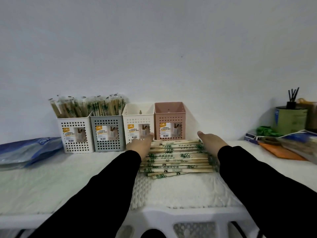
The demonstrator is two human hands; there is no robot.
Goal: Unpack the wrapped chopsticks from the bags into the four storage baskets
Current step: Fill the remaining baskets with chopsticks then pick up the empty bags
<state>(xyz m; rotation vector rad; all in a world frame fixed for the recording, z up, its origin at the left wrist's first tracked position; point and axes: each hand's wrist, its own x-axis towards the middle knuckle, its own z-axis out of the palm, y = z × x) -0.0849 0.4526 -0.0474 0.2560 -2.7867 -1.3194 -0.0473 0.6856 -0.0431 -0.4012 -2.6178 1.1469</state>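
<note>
At the centre of the surface (68, 182), wrapped chopsticks (178, 158) lie flat before the baskets at 12 o'clock; left hand (139, 145) and right hand (211, 142) flank the pile, fingers straight, pressing its ends.

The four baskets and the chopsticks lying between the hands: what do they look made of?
The four baskets look like matte moulded plastic: thin walls with grids of square holes, in white, grey, white and pink. The chopsticks look like pale bamboo or wood; the shine and green print suggest thin clear wrappers, though blur leaves that open.
</note>
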